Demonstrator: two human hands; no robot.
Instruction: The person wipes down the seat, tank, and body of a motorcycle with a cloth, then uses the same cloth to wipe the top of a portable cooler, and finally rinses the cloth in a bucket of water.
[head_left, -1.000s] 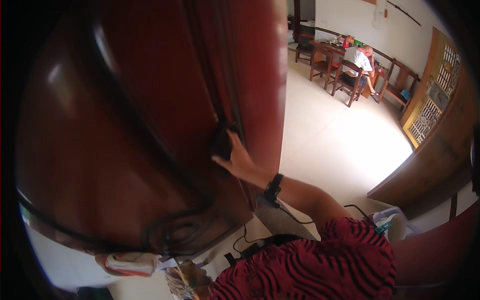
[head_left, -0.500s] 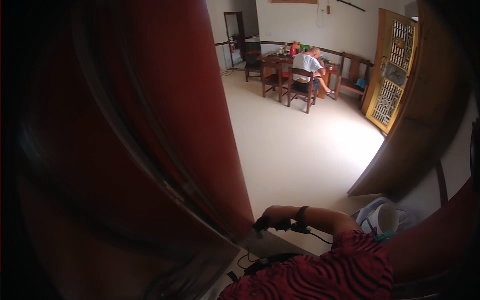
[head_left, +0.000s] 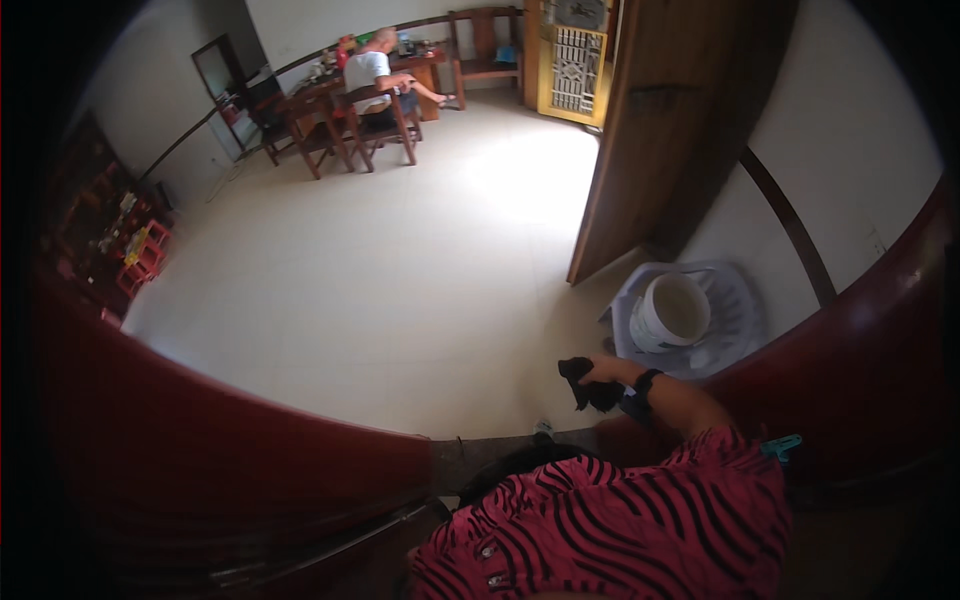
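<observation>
My right hand (head_left: 601,369) reaches forward with its fingers closed around a crumpled black cloth (head_left: 597,396). A dark band (head_left: 648,382) circles that wrist. Just past the hand, a white bucket (head_left: 648,325) rests on a pale bluish plastic chair (head_left: 735,290). My left hand does not show. Black-striped red fabric (head_left: 620,520) covers my body and upper arm, with a teal clip (head_left: 782,447) beside the right sleeve.
Red door panels (head_left: 250,430) flank the doorway, with a dark threshold (head_left: 455,455) underfoot. A wooden door (head_left: 640,130) stands ajar on the right. Beyond the pale tiled floor (head_left: 380,270), a person (head_left: 367,72) sits at a wooden table. Small red stools (head_left: 140,262) stand far left.
My view has swung left and down through the doorway. The red panel that filled the left side now lies low, and the bucket and chair show more fully beside my right hand.
</observation>
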